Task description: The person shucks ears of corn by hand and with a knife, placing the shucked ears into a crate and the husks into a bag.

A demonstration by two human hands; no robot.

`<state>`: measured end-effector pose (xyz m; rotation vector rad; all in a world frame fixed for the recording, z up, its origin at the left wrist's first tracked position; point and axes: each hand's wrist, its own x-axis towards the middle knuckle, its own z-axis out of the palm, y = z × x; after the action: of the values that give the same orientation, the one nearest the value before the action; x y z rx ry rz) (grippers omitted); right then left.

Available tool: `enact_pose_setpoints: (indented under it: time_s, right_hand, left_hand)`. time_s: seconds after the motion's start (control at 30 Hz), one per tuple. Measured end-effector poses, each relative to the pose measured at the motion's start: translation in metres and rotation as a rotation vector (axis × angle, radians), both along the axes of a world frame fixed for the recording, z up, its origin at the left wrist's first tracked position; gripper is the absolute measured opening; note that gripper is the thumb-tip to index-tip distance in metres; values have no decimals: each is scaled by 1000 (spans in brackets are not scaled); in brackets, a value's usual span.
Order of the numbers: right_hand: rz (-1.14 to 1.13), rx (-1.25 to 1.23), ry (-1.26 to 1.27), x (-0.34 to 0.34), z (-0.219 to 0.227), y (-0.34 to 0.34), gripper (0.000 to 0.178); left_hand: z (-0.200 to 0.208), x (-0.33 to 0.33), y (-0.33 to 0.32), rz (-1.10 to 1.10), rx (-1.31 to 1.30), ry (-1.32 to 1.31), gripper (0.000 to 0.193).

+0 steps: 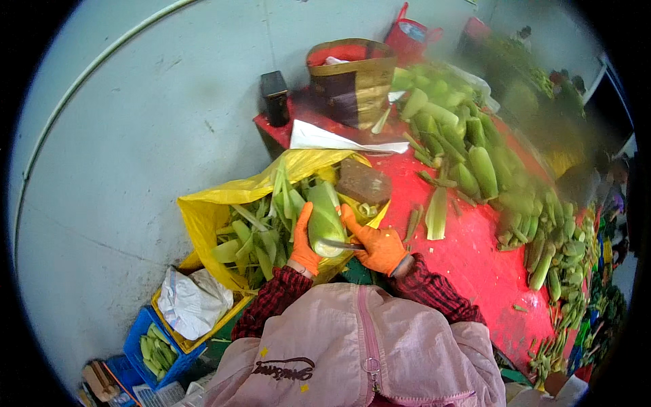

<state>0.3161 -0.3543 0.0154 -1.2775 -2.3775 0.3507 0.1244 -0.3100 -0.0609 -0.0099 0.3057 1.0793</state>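
In the middle, my orange-gloved left hand is wrapped round the left side of an ear of corn in its green husk. Its pale cut end points toward me. A knife is in my orange-gloved right hand, its blade lying across the ear near that end. My right fingers reach up close to the husk. Beneath and beyond my hands, a yellow bag gapes around loose green husk leaves.
A red-topped table carries a long heap of green ears on the right. Beyond the bag are a brown block, a white sheet, a black box and a brown-gold bag. Crates, one blue, stand lower left.
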Motion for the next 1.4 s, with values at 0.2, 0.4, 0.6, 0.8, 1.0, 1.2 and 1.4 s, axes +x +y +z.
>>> enact_pose_setpoints:
  time_s: [0.2, 0.4, 0.6, 0.8, 1.0, 1.2, 1.4]
  right_hand:
    - [194, 167, -401, -58, 17, 25, 87]
    - [127, 113, -266, -62, -19, 44, 88]
    - [68, -599, 201, -73, -18, 28, 78]
    - [178, -18, -111, -83, 3, 32, 91]
    - [141, 73, -335, -101, -4, 35, 84]
    - [33, 119, -125, -96, -52, 39, 81]
    - [-85, -961, 321, -108, -12, 25, 74]
  left_hand:
    - [5, -32, -24, 59, 26, -56, 46]
    - [6, -56, -26, 91, 16, -3, 41]
    - [-2, -66, -21, 102, -29, 42, 40]
    - [4, -70, -20, 90, -42, -46, 46]
    - [-20, -75, -13, 101, -40, -77, 44]
    - [-17, -78, -12, 135, -125, -82, 41]
    - [-27, -85, -18, 159, -106, -7, 42]
